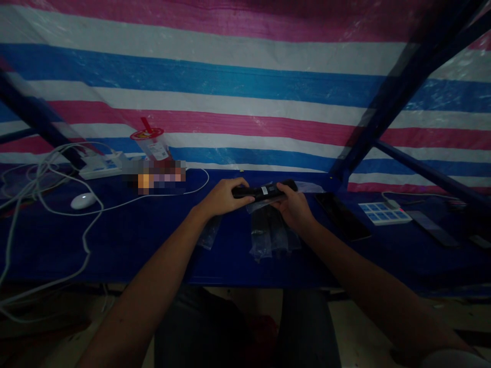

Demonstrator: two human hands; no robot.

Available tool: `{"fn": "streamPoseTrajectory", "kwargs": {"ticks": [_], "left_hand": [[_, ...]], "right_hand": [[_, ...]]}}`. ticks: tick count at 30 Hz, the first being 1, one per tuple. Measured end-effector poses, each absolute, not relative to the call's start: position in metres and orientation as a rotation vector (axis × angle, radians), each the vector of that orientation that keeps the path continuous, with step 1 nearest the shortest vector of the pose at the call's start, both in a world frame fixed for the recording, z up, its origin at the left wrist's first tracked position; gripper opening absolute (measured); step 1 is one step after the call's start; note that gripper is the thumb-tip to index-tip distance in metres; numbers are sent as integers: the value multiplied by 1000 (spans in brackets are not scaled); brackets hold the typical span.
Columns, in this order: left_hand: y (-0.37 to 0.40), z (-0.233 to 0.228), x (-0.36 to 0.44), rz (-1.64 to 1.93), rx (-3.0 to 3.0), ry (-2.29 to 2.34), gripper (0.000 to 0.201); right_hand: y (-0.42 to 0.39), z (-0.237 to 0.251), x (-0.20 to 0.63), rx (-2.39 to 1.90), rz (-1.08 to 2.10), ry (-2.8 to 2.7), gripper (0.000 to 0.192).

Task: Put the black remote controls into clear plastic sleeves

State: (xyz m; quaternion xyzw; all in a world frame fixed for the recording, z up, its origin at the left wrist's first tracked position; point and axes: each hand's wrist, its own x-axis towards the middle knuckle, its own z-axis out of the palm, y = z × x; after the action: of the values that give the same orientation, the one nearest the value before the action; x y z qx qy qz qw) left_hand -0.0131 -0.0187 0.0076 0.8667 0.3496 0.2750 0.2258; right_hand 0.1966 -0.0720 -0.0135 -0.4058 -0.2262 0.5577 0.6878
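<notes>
A long black device with a small white label (264, 191) is held level above the blue table, its exact kind unclear in the dim light. My left hand (225, 196) is closed around its left end, thumb on the near side. At the other end, my right hand (294, 206) grips it with the thumb on top. Thin clear plastic shows just under the device and beyond my right hand. Below my hands lie several clear plastic sleeves (264, 237), with dark contents in part of them. Another clear sleeve (210, 234) rests below my left wrist.
On the left are tangled white cables (86, 240), a white mouse (83, 201), a power strip (102, 168) and a red-lidded cup (155, 145). A black phone-like slab (341, 217) and a white multi-socket block (384, 213) lie right. Blue frame bars (387, 110) slant behind.
</notes>
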Motion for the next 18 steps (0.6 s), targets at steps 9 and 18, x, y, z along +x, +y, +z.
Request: {"fn": "streamPoseTrajectory", "kwargs": {"ticks": [9, 18], "left_hand": [[-16, 4, -11, 760, 2649, 956, 33], [-16, 0, -9, 739, 2720, 1014, 42]], "right_hand": [[-72, -17, 196, -868, 1269, -504, 12], [-73, -19, 196, -830, 1284, -509, 18]]}}
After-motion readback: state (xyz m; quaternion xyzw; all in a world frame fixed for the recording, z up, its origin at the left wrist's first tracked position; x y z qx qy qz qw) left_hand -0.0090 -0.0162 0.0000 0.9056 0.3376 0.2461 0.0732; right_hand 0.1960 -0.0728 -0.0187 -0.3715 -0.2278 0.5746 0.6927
